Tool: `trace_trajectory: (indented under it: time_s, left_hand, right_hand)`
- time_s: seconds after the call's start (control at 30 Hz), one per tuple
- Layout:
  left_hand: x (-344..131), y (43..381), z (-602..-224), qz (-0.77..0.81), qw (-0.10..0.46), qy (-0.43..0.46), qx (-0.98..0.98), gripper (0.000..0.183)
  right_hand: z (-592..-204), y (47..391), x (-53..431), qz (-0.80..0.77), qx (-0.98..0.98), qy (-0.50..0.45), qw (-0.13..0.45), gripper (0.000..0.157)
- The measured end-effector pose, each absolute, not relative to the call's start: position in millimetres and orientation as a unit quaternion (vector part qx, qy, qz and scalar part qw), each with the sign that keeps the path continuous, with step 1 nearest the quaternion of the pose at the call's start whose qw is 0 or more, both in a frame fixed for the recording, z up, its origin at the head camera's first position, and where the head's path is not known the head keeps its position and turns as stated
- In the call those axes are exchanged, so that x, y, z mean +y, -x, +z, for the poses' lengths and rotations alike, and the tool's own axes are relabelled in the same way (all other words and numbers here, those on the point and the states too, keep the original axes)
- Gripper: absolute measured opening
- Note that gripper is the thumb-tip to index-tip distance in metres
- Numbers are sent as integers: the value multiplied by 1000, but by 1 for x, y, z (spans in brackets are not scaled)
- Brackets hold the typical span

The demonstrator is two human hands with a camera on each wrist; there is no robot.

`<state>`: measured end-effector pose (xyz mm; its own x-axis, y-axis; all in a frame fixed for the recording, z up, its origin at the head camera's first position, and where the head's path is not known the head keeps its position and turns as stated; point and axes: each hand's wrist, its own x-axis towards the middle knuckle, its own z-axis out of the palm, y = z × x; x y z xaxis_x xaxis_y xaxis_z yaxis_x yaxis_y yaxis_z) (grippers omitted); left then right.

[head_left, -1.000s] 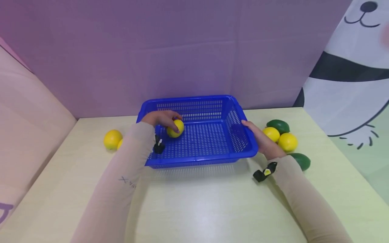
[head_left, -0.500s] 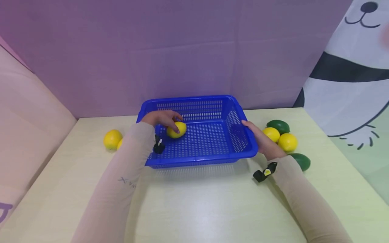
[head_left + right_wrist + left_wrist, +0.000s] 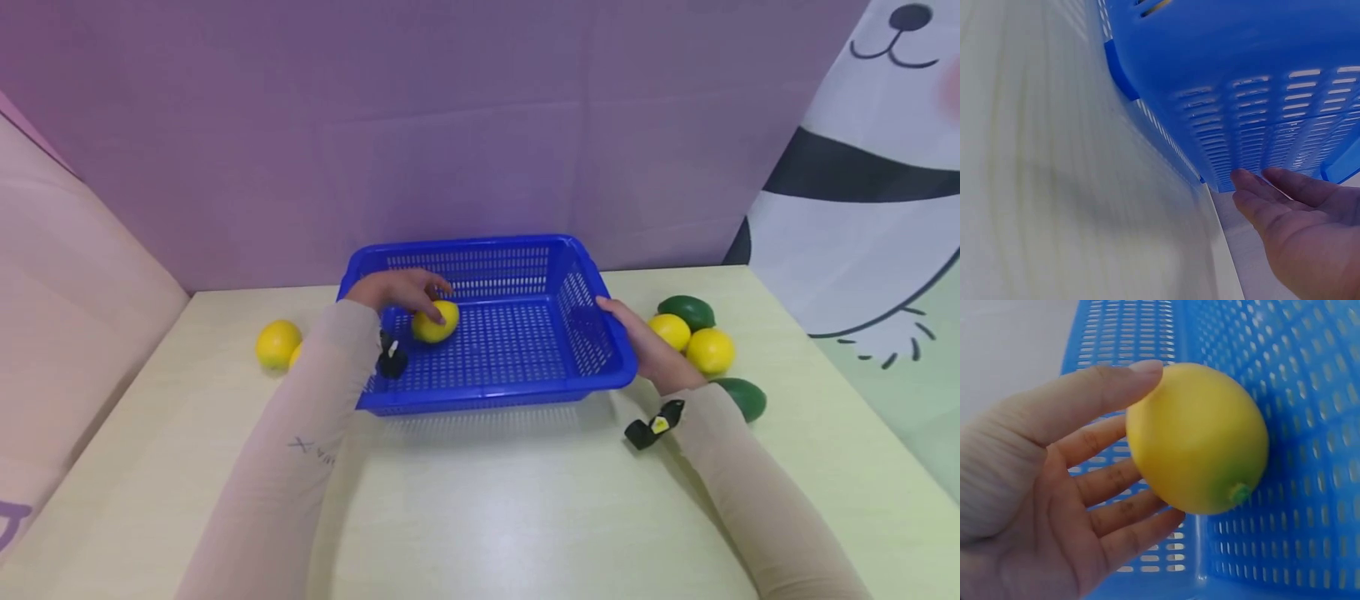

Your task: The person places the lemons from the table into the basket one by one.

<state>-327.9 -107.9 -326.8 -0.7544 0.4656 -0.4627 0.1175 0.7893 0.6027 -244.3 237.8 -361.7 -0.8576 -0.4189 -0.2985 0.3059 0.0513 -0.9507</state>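
Note:
A blue plastic basket (image 3: 495,390) with slotted walls stands on the table. Inside it, at the left end, is a yellow lemon (image 3: 438,322) with a green stem tip that shows in the left wrist view. My left hand (image 3: 397,292) reaches over the left wall. Its thumb touches the lemon (image 3: 1200,437), while the other fingers extend loosely behind the fruit. My right hand (image 3: 648,346) holds the basket's right end, one digit over the rim. In the right wrist view, that hand's fingers (image 3: 1257,206) lie against the outer wall.
To the right of the basket sit two lemons (image 3: 710,351) and two dark green fruits (image 3: 686,312), one partly behind the right forearm. At the left is a yellow fruit (image 3: 278,344), with another mostly hidden by the left sleeve. A purple cloth (image 3: 465,150) hangs behind the table.
The lemon has turned from upright to lying more sideways and shifted slightly right. My left hand has risen a little and its fingers have loosened. The right hand and basket stay put.

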Motion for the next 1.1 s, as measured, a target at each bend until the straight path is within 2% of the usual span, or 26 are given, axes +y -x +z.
trace_trajectory:
  time_s: [0.67,1.1]
  left_hand:
    - [-119,332,-310,295,290,-175,893,63]
    - [-138,326,-280,318,241,-217,891,66]
  right_hand:
    - [-362,243,236,-694,664,60,273,70]
    - [-361,243,237,-695,664,55,271,70]
